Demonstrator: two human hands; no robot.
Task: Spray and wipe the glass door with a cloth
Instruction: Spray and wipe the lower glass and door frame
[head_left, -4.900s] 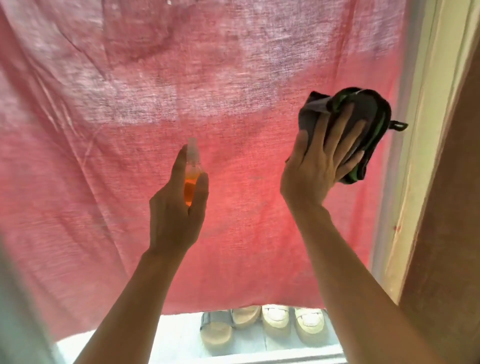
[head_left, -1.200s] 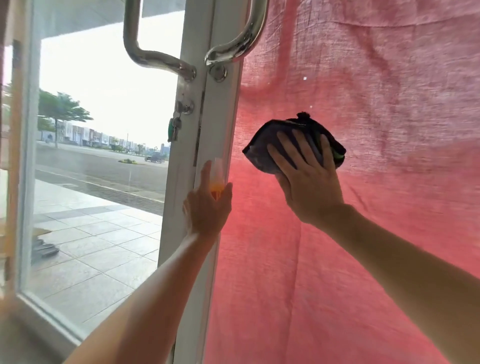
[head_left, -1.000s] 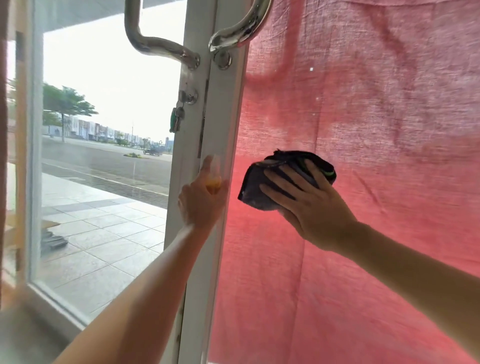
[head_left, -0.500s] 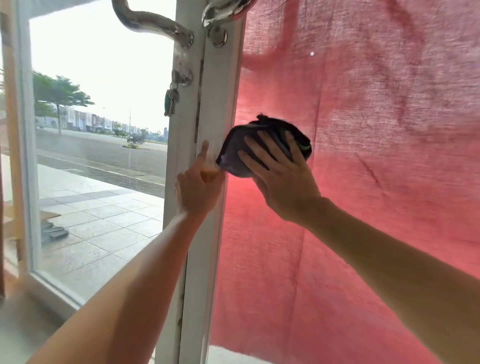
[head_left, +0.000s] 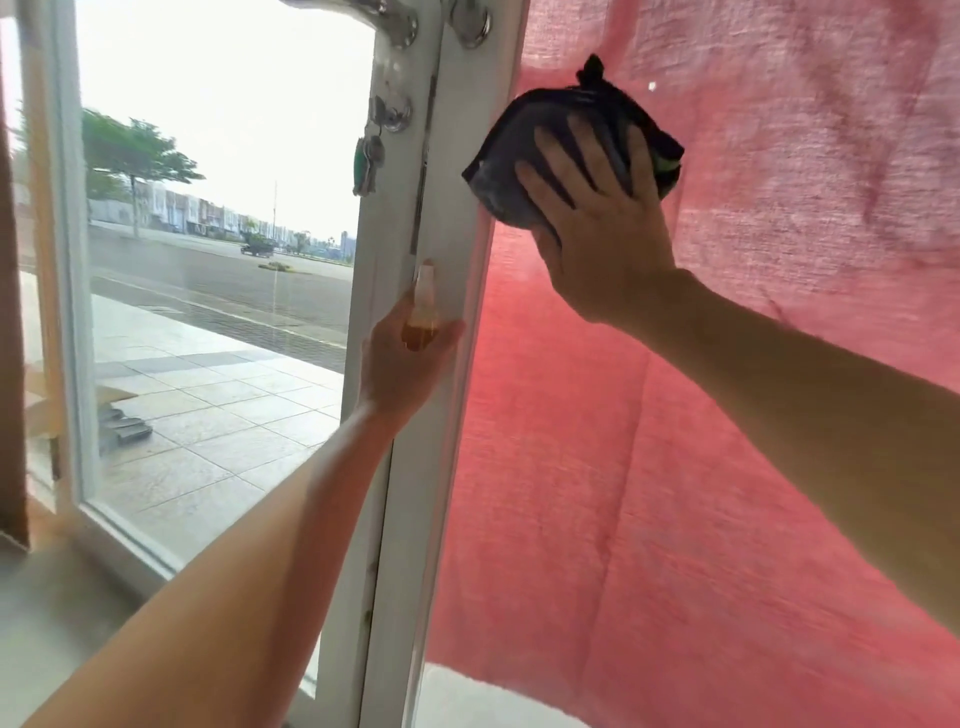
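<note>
Dark grey fabric, the one cloth (head_left: 524, 171), is bunched under the right hand (head_left: 597, 228) in the upper middle of the frame; the fingers (head_left: 587, 140) lie spread and nearly straight, pressing it flat against the glass door (head_left: 727, 415). A green edge of the cloth shows at its right side. Left of centre, the left hand (head_left: 402, 364) curls round a single small spray bottle (head_left: 420, 317) with amber liquid and a pale cap, thumb on one side and fingers on the other, held in front of the white door frame (head_left: 415, 519). Both bare forearms reach up from the lower edge. A red woven curtain (head_left: 753, 519) hangs behind the glass, filling the right half. At the top of the frame sit two metal handle mounts, and below them a lock (head_left: 392, 115) with keys (head_left: 368, 163) hanging on a green tag. Through the left pane (head_left: 208, 156) lie pale paving tiles, a road, a tree and a row of buildings.
</note>
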